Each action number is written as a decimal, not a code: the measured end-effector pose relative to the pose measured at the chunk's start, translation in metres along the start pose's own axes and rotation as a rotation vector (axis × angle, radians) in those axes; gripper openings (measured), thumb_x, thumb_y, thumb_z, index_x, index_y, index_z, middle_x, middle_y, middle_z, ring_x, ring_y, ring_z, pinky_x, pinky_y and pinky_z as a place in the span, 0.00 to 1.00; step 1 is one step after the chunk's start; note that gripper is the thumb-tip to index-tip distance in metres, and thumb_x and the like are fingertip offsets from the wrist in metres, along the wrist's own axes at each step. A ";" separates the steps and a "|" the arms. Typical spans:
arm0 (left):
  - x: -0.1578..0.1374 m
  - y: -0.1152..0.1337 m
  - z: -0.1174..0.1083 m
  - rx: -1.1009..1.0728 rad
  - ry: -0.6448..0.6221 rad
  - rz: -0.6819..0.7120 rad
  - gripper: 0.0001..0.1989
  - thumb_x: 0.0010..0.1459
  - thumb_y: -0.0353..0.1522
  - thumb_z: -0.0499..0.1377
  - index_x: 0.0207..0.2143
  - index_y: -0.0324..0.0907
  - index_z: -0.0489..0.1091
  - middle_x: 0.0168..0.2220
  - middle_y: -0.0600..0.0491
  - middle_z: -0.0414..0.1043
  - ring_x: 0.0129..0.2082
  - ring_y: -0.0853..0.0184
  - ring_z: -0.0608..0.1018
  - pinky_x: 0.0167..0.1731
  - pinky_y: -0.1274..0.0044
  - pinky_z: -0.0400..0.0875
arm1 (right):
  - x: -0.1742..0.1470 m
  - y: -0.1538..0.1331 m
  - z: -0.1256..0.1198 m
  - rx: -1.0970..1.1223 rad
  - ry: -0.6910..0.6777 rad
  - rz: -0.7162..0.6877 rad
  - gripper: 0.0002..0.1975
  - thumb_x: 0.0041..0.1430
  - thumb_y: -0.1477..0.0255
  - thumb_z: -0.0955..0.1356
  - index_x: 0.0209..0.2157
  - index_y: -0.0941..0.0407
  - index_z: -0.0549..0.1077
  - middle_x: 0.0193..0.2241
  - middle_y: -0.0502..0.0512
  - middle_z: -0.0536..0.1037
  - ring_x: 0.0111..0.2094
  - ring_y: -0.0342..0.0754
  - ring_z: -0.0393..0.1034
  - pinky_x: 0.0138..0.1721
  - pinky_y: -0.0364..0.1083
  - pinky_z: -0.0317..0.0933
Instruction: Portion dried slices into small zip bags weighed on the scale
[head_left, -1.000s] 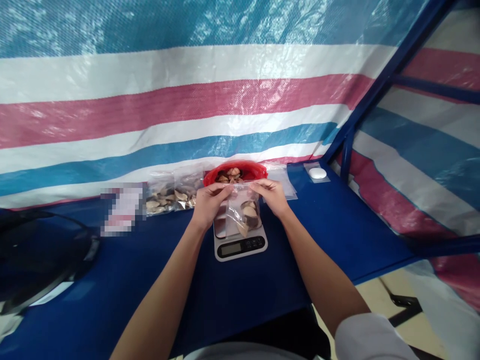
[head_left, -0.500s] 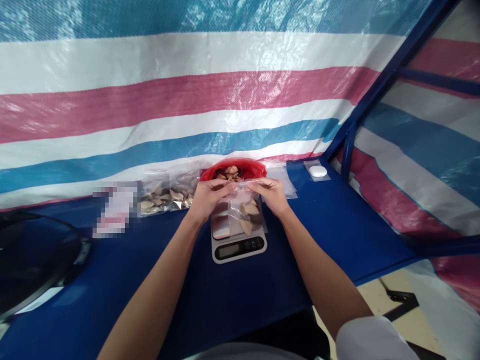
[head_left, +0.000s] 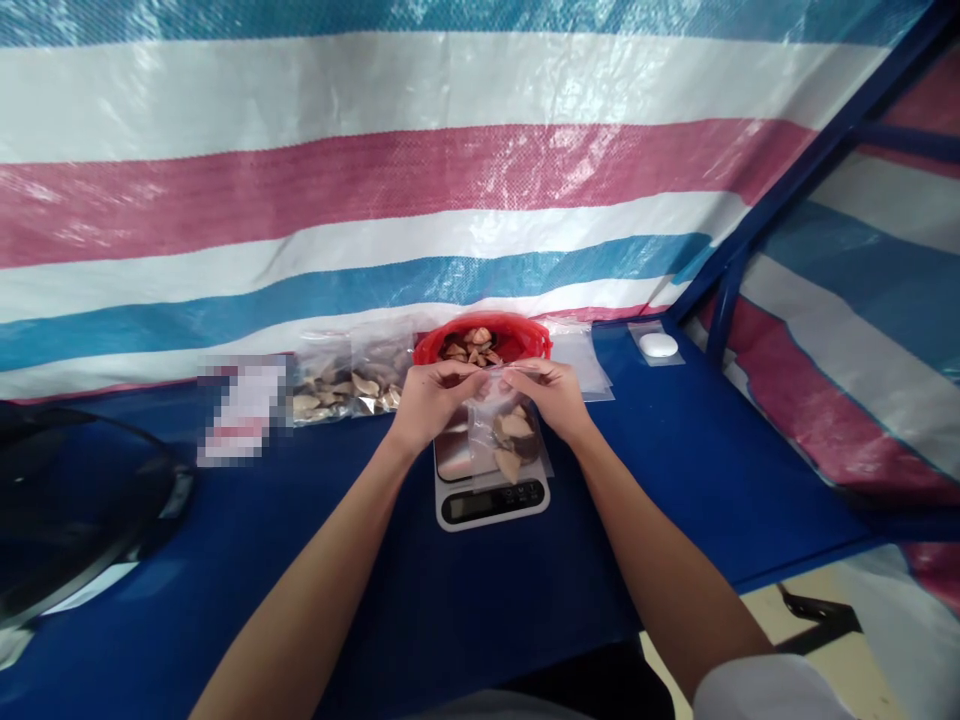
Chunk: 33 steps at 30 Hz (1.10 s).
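Both hands pinch the top edge of a clear zip bag point(head_left: 484, 440) that holds several pale brown dried slices point(head_left: 514, 432). My left hand point(head_left: 439, 395) grips its upper left side, and my right hand point(head_left: 551, 393) its upper right side, thumbs close together. Under the bag lies a white digital kitchen scale point(head_left: 493, 507) with a dark display; whether the bag rests on it I cannot tell. Just behind my fingers stands a red plastic bag or basin point(head_left: 442, 340) with more dried pieces point(head_left: 476, 345) inside.
Filled clear bags of dried slices point(head_left: 326, 390) stand left of the red container. Flat clear bags point(head_left: 589, 365) lie to its right, beyond them a white oval object point(head_left: 658, 345) on a small bag. A black round object point(head_left: 75, 520) occupies the blue table's point(head_left: 300, 520) left side.
My hands have drawn closer together along the bag's top edge. The bag's lower part hangs slightly nearer the scale's display. The whole view has shifted a little.
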<state>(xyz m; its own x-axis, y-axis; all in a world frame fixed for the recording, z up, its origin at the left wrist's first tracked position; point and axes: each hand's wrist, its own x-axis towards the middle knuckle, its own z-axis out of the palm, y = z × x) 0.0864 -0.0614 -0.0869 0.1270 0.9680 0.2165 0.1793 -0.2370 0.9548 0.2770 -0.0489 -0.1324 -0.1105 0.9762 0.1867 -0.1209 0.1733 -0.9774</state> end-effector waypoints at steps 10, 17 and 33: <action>0.000 0.002 -0.001 -0.015 -0.017 -0.031 0.17 0.47 0.46 0.72 0.30 0.42 0.83 0.27 0.50 0.81 0.27 0.62 0.80 0.31 0.74 0.76 | -0.004 -0.005 -0.002 -0.051 -0.040 -0.025 0.14 0.53 0.56 0.75 0.29 0.53 0.83 0.28 0.52 0.83 0.31 0.49 0.77 0.37 0.48 0.73; 0.000 0.002 -0.008 -0.077 -0.020 -0.083 0.15 0.46 0.44 0.73 0.29 0.42 0.82 0.26 0.50 0.80 0.26 0.64 0.79 0.31 0.74 0.75 | -0.003 -0.006 -0.007 -0.008 0.003 -0.004 0.15 0.50 0.55 0.77 0.28 0.53 0.83 0.26 0.52 0.82 0.26 0.46 0.74 0.29 0.46 0.70; 0.000 0.000 -0.003 -0.061 -0.013 -0.039 0.12 0.47 0.41 0.72 0.28 0.41 0.82 0.25 0.51 0.80 0.25 0.65 0.78 0.28 0.76 0.73 | -0.007 -0.008 -0.005 -0.035 -0.034 0.028 0.14 0.52 0.56 0.76 0.29 0.53 0.83 0.26 0.51 0.82 0.23 0.45 0.72 0.26 0.45 0.69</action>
<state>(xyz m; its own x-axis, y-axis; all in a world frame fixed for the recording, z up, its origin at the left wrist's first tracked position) 0.0830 -0.0615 -0.0867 0.1335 0.9751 0.1770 0.1249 -0.1937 0.9731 0.2838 -0.0569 -0.1262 -0.1473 0.9757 0.1621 -0.0831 0.1511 -0.9850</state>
